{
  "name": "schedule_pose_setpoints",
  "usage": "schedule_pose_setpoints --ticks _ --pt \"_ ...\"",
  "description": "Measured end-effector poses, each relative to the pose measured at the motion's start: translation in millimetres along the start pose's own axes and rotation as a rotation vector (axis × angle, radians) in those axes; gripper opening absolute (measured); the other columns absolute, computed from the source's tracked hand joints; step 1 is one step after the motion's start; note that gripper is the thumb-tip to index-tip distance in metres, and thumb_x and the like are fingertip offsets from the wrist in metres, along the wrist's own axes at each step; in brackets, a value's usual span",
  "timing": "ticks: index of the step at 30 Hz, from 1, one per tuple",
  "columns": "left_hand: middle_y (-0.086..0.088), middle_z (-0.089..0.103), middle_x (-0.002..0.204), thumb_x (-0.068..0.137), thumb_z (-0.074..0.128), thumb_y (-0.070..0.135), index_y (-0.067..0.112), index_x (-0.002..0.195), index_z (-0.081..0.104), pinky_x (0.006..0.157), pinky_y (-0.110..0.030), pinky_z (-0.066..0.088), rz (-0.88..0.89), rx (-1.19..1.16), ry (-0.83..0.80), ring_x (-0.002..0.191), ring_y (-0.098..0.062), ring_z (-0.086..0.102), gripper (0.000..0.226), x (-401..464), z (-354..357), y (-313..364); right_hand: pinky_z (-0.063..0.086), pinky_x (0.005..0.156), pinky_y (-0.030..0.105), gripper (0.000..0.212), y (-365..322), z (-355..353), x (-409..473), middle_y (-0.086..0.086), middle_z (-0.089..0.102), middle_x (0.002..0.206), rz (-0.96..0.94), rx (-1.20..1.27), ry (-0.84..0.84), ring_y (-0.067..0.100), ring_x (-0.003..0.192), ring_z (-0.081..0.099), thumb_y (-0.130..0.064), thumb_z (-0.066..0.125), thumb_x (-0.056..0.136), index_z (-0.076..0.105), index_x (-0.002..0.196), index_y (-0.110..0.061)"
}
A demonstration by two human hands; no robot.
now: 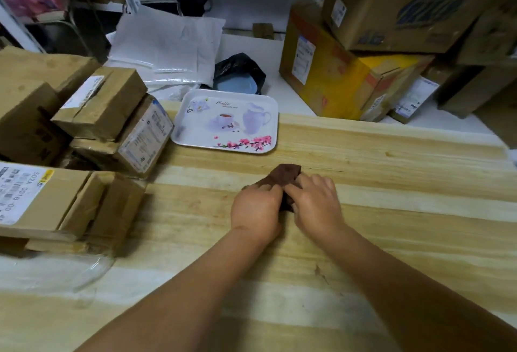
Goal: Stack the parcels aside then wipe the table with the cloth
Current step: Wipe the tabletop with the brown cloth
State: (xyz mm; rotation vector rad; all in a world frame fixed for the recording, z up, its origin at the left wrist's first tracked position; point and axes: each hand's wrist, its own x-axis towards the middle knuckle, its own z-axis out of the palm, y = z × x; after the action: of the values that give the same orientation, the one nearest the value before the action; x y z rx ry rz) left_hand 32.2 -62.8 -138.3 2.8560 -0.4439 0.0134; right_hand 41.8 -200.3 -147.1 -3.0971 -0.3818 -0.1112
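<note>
With both our left hand point(256, 209) and right hand point(316, 206) curled, pinching the brown cloth point(282, 176), a wide leftward wipe could nudge the leaning parcels point(112, 116) or the tray point(226, 122) beyond.

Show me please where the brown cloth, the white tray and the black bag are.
brown cloth point(285, 175), head view: on the exposed folded part beyond the fingers.
white tray point(227, 122), head view: on the printed flat bottom, near the cup picture.
black bag point(237, 67), head view: on its crumpled upper part behind the tray.
</note>
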Motion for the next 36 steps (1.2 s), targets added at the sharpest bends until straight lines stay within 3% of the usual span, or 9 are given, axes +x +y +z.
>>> schedule_pose_setpoints --ticks 4,9,13,16,21,27,31,36 --pt "-0.006 0.064 0.096 0.076 0.058 0.01 0.014 0.1 0.06 0.07 -0.034 0.047 0.091 0.001 -0.058 0.089 -0.031 0.059 0.024 21.9 8.2 35.7 0.043 0.065 0.035 0.034 38.0 3.2 -20.9 0.004 0.059 0.081 0.043 -0.029 0.056 0.026 0.073 0.053 -0.015 0.08 0.056 0.069 0.087 -0.019" --pt "-0.005 0.063 0.067 0.053 0.074 0.009 0.014 0.078 0.061 0.047 -0.025 0.029 0.143 0.14 -0.029 0.058 -0.028 0.059 0.028 49.2 7.6 35.2 0.045 0.065 0.037 0.028 49.9 6.8 5.1 0.005 0.06 0.078 0.028 -0.015 0.093 0.028 0.072 0.054 -0.013 0.08 0.056 0.069 0.082 -0.017" --pt "-0.006 0.065 0.095 0.083 0.054 0.012 0.013 0.104 0.054 0.058 -0.031 0.031 0.072 0.148 -0.055 0.085 -0.029 0.061 0.021 86.5 12.6 50.6 0.043 0.064 0.037 0.025 78.2 5.2 37.3 0.006 0.061 0.076 0.063 -0.019 0.075 0.031 0.07 0.054 -0.012 0.079 0.055 0.069 0.077 -0.018" --pt "-0.007 0.065 0.097 0.086 0.05 0.009 0.012 0.105 0.052 0.058 -0.033 0.033 0.011 0.124 -0.041 0.086 -0.031 0.061 0.019 118.0 21.2 65.4 0.039 0.065 0.037 0.025 106.0 4.6 61.1 0.008 0.059 0.076 0.077 -0.031 0.076 0.033 0.072 0.054 -0.008 0.078 0.057 0.07 0.077 -0.019" --pt "-0.007 0.065 0.096 0.089 0.045 0.01 0.013 0.102 0.055 0.06 -0.033 0.035 -0.048 0.032 -0.045 0.085 -0.029 0.059 0.016 143.8 25.5 75.7 0.029 0.078 0.037 0.024 122.4 5.0 76.1 0.006 0.057 0.104 0.135 0.039 0.022 0.031 0.1 0.047 -0.015 0.057 0.084 0.067 0.104 -0.024" --pt "0.001 0.054 0.075 0.081 0.053 0.012 0.017 0.098 0.059 0.053 -0.03 0.031 -0.039 0.054 -0.111 0.067 -0.021 0.046 0.019 135.0 15.7 85.5 0.033 0.088 0.036 0.037 119.3 -4.3 57.4 0.001 0.052 0.122 0.227 0.21 -0.104 0.025 0.112 0.045 -0.017 0.059 0.083 0.059 0.117 -0.032" --pt "0.005 0.053 0.071 0.078 0.058 0.022 0.022 0.093 0.061 0.053 -0.027 0.034 0.087 0.076 -0.206 0.063 -0.019 0.048 0.015 101.7 10.7 99.4 0.037 0.085 0.036 0.032 114.8 -9.6 2.9 0.003 0.055 0.11 0.223 0.224 -0.1 0.025 0.105 0.049 -0.019 0.063 0.076 0.062 0.107 -0.024" --pt "0.0 0.062 0.08 0.08 0.055 0.015 0.018 0.093 0.059 0.053 -0.028 0.033 0.255 0.163 -0.264 0.066 -0.021 0.049 0.014 88.4 11.7 106.5 0.046 0.063 0.034 0.029 122.8 6.6 -37.3 0.004 0.058 0.075 0.175 0.183 0.085 0.027 0.07 0.058 -0.017 0.081 0.053 0.068 0.08 -0.018"
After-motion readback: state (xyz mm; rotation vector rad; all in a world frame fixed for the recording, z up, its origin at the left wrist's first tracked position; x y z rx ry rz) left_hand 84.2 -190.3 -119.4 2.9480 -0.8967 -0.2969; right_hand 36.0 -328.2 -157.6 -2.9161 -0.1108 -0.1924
